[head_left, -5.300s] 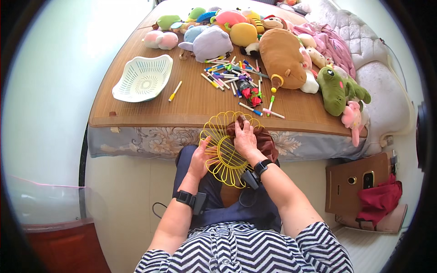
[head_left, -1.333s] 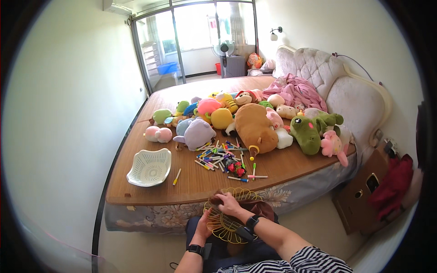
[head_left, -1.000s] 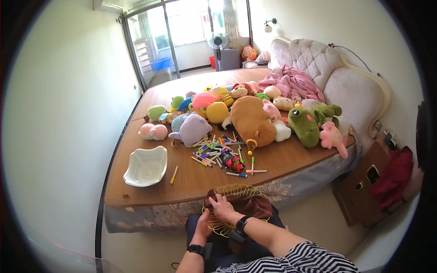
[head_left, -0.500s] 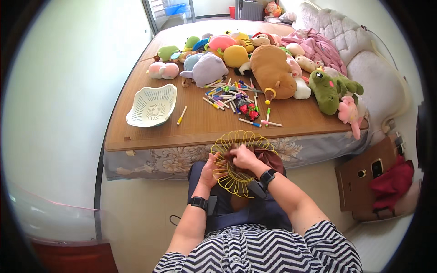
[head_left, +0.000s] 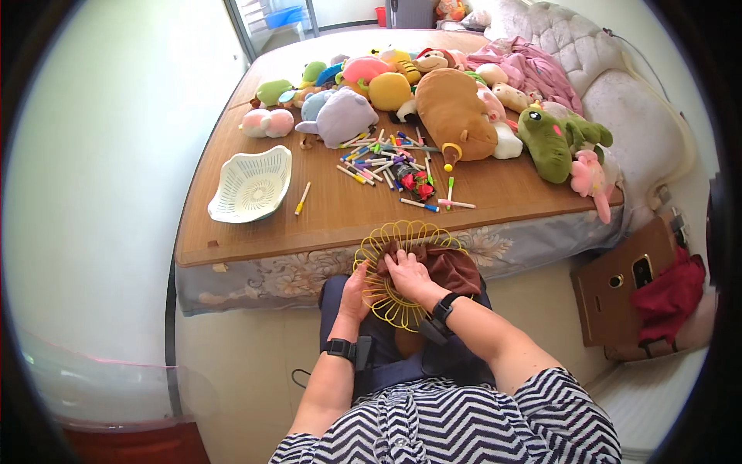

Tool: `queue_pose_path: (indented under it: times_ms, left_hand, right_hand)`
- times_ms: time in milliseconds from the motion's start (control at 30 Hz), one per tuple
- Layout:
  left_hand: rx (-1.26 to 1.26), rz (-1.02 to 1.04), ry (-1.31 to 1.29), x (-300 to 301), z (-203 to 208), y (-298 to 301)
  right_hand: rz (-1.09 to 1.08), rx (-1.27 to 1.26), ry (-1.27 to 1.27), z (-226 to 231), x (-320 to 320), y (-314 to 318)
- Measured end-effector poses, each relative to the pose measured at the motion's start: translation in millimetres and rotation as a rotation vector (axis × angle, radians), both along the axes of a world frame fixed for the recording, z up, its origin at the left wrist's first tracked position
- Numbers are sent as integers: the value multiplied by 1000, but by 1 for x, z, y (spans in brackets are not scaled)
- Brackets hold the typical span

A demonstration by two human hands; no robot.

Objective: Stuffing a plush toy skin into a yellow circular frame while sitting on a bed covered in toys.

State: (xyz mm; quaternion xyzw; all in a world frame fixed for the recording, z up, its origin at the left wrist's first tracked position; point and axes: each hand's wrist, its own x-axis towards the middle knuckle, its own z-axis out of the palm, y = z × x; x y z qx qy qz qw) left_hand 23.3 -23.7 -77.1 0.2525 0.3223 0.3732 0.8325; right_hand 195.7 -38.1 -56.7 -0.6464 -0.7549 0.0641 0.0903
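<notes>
A yellow wire basket (head_left: 393,311) with a looped rim rests over my lap, by the bed's near edge. Its left rim is in the grip of my left hand (head_left: 355,297). Inside and spilling over its right side lies a brown cloth (head_left: 454,271). My right hand (head_left: 410,275) lies over the cloth with fingers stretched out and touching it; the tip of the thumb is hard to make out.
Ahead, a wooden-topped bed (head_left: 255,241) carries a white slotted plastic basket (head_left: 253,189), scattered markers (head_left: 379,166) and several plush toys, among them a brown one (head_left: 456,116) and a green one (head_left: 547,147). A brown cabinet (head_left: 618,298) with a dark red cloth (head_left: 671,294) stands at right.
My right hand has gone from closed fingers at the cloth to stretched fingers lying on it. The cloth is spread differently. The view has shifted slightly.
</notes>
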Motion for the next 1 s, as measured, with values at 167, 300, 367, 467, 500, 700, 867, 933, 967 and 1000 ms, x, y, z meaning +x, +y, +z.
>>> queue_pose_path:
  times_ms: [167, 300, 367, 467, 500, 700, 867, 933, 967, 1000]
  left_hand:
    - [-10, -37, -1, 2, 4, 1]
    - [-13, -21, 19, 2, 6, 1]
    - [-13, -10, 23, 1, 8, 3]
    - [-21, -16, 3, 2, 7, 3]
    - [-35, 1, -27, 2, 7, 3]
    - [20, 27, -219, 4, 5, 3]
    - [8, -30, -102, -2, 4, 5]
    - [-28, -9, -95, 1, 6, 3]
    - [-67, 13, -85, 4, 9, 2]
    - [-67, 11, -88, 6, 9, 2]
  right_hand:
    - [33, -323, -77, 23, 24, -7]
    - [-45, -567, -82, 31, 47, -3]
    - [-28, -546, 89, 48, 55, 7]
    - [-18, -183, 261, 49, 36, 17]
    - [-14, -103, 320, 48, 24, 22]
    - [-23, -49, 320, 11, -41, 7]
    - [102, -91, 75, 13, -8, -6]
    - [108, -133, 2, 12, 1, -9]
    - [106, -133, -1, 12, 6, -9]
    - [90, -159, 2, 12, 12, -9]
